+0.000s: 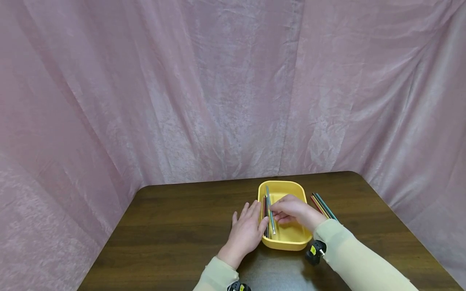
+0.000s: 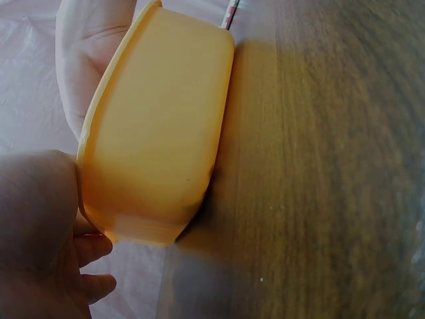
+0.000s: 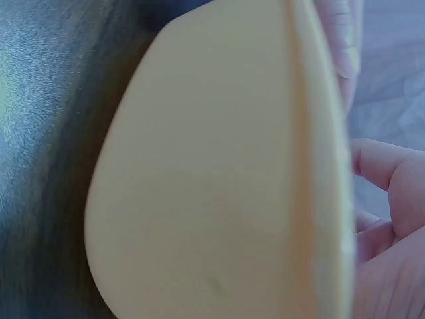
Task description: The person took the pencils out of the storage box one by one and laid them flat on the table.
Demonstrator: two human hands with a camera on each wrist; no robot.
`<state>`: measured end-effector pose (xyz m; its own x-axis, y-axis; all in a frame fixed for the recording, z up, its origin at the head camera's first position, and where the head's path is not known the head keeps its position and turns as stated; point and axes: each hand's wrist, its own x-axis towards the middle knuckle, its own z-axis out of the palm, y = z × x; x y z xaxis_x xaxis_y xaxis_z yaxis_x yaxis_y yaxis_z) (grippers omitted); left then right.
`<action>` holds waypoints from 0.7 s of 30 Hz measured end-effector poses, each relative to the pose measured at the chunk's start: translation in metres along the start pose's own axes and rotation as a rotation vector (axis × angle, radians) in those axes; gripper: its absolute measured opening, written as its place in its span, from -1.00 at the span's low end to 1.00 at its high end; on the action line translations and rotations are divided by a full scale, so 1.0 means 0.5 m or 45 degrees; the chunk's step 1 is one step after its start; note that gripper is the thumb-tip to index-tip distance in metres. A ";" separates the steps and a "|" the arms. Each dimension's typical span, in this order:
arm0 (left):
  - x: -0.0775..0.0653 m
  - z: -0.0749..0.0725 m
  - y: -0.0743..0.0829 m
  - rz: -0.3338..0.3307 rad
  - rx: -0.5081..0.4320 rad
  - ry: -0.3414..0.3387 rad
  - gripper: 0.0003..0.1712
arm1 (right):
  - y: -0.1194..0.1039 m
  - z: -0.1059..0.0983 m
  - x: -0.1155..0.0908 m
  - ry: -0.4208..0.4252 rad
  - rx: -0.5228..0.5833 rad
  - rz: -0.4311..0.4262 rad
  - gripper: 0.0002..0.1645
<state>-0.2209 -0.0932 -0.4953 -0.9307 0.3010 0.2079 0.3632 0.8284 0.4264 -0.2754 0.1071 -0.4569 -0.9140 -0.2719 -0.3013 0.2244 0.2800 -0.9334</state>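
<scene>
A yellow plastic tray (image 1: 287,245) stands on the table, its outer wall filling much of both wrist views. My left hand (image 1: 244,233) lies at the tray's left rim with fingers fairly straight and the thumb reaching over the edge. Inside the tray, the fingertips of my right hand (image 1: 294,210) pinch a blue pencil (image 1: 268,195), which slants along the left side. Beside it, a few dark and red pencils (image 1: 265,202) lie lengthwise against the left wall. The tray wall hides the pencils from the right wrist view.
Several coloured pencils (image 1: 324,206), among them red, yellow and blue-green ones, lie on the table right of the tray, partly behind my right forearm. The dark wooden table (image 1: 182,226) ends at a pink curtain (image 1: 233,101).
</scene>
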 end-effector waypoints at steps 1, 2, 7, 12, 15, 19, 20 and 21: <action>0.000 0.000 0.000 -0.002 -0.002 0.002 -0.28 | -0.003 -0.004 -0.001 -0.012 0.012 -0.005 -0.77; 0.000 0.000 0.000 -0.004 -0.004 0.003 -0.28 | -0.005 -0.009 -0.002 -0.025 0.019 -0.002 -0.77; 0.001 0.001 0.002 -0.010 -0.010 0.012 -0.29 | -0.020 -0.028 -0.012 -0.024 0.042 -0.003 -0.78; 0.001 0.003 0.001 -0.004 0.001 0.016 -0.29 | -0.025 -0.043 -0.019 -0.012 0.066 -0.028 -0.82; 0.000 0.004 -0.001 0.000 0.007 0.018 -0.29 | -0.027 -0.052 -0.025 -0.032 0.069 -0.037 -0.82; 0.001 0.004 0.000 0.002 0.004 0.018 -0.29 | -0.030 -0.066 -0.035 -0.057 0.095 -0.048 -0.82; 0.001 0.005 0.000 0.002 0.003 0.017 -0.29 | -0.030 -0.069 -0.038 -0.063 0.104 -0.054 -0.82; 0.001 0.005 0.001 0.002 0.004 0.017 -0.29 | -0.030 -0.074 -0.040 -0.064 0.113 -0.056 -0.82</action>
<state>-0.2212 -0.0917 -0.4971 -0.9294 0.2960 0.2204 0.3646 0.8293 0.4236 -0.2729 0.1423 -0.4298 -0.9060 -0.3286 -0.2669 0.2153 0.1851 -0.9588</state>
